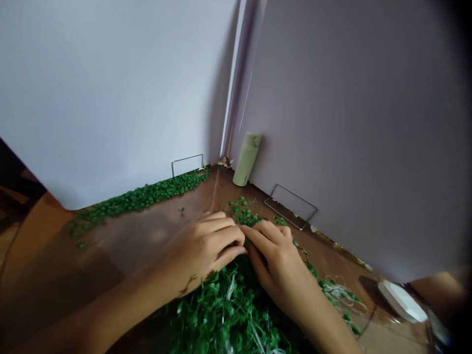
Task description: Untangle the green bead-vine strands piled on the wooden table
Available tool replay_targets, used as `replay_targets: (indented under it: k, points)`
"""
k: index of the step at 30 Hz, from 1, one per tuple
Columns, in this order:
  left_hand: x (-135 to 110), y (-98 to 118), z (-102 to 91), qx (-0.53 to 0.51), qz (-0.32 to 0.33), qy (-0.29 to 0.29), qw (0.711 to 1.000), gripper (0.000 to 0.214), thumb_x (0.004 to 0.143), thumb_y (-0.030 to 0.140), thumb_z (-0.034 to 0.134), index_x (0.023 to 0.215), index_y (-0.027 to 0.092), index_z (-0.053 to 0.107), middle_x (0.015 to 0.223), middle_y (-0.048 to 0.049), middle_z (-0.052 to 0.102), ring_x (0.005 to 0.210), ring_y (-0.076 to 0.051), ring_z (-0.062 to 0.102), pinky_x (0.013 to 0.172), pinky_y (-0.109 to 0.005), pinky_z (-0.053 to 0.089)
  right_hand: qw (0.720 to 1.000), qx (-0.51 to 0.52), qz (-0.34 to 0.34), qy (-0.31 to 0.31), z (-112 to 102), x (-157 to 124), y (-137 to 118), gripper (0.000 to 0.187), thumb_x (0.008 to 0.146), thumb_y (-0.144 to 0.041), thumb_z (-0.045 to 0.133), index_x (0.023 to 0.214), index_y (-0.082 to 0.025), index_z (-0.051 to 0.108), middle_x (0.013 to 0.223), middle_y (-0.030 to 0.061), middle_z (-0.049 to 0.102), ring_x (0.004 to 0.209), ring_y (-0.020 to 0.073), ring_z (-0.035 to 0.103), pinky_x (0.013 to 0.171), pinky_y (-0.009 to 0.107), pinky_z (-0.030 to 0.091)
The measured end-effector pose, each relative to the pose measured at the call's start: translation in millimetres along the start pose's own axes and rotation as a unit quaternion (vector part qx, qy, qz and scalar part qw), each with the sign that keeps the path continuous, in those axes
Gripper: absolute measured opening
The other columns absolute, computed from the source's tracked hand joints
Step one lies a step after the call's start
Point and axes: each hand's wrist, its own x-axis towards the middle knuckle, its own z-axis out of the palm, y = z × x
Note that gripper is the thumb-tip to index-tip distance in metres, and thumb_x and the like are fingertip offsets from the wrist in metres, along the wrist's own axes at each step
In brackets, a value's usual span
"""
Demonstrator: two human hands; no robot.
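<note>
A left hand (206,246) and right hand (276,258) meet fingertip to fingertip over a heap of green plastic foliage (224,314) on a brown worktop (140,241). Loose green leaves (147,196) line a white partition (110,98). A pale green bottle (246,160) stands near the corner.

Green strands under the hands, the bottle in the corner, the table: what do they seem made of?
The green strands look like artificial plastic foliage: uniform green, slight sheen, pale stringy fibres mixed in. The bottle seems matte, pale-green coated metal or plastic; unclear which. The table looks like varnished wood or laminate: brown, glossy reflections.
</note>
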Motion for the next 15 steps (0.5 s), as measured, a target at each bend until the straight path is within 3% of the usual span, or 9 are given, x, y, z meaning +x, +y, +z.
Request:
replay_targets:
  k: [4, 9, 12, 15]
  points:
    - [0.5, -2.8, -0.2, 0.008, -0.031, 0.030, 0.999, 0.010, 0.097, 0.021, 0.063, 0.091, 0.019, 0.056, 0.082, 0.0040, 0.061, 0.076, -0.013, 0.055, 0.076, -0.028, 0.039, 0.999, -0.027, -0.013, 0.012, -0.1, -0.7, -0.7, 0.022, 0.105, -0.017, 0.048, 0.119, -0.021, 0.064, 0.090, 0.0031, 0.060, 0.084, 0.0201, 0.052, 0.078, 0.037, 0.031]
    - [2.1, 1.3, -0.8, 0.004, -0.015, -0.009, 1.000, 0.008, 0.097, 0.021, 0.063, 0.089, 0.019, 0.060, 0.081, 0.0036, 0.064, 0.077, -0.014, 0.057, 0.077, -0.029, 0.038, 0.999, -0.034, -0.011, -0.016, -0.5, -0.1, -3.4, 0.019, 0.102, -0.012, 0.049, 0.092, -0.017, 0.064, 0.085, 0.0049, 0.059, 0.080, 0.0208, 0.052, 0.077, 0.039, 0.034]
    - [1.8, 1.0, -0.8, -0.003, -0.022, -0.010, 1.000, 0.012, 0.098, 0.020, 0.061, 0.086, 0.019, 0.059, 0.079, 0.0034, 0.063, 0.076, -0.014, 0.056, 0.077, -0.029, 0.038, 1.000, 0.004, -0.004, -0.017, -3.5, 1.2, -3.2, 0.019, 0.103, -0.013, 0.048, 0.104, -0.020, 0.066, 0.093, 0.0051, 0.064, 0.085, 0.0204, 0.057, 0.083, 0.041, 0.037]
    - [1.5, -0.3, -2.9, -0.044, -0.051, 0.013, 0.998, 0.010, 0.098, 0.020, 0.062, 0.088, 0.020, 0.059, 0.080, 0.0039, 0.063, 0.077, -0.013, 0.057, 0.077, -0.027, 0.040, 0.998, 0.054, -0.020, -0.012, -7.7, 2.1, -2.5, 0.025, 0.105, -0.016, 0.047, 0.123, -0.025, 0.062, 0.115, 0.0061, 0.067, 0.106, 0.0214, 0.061, 0.100, 0.044, 0.037]
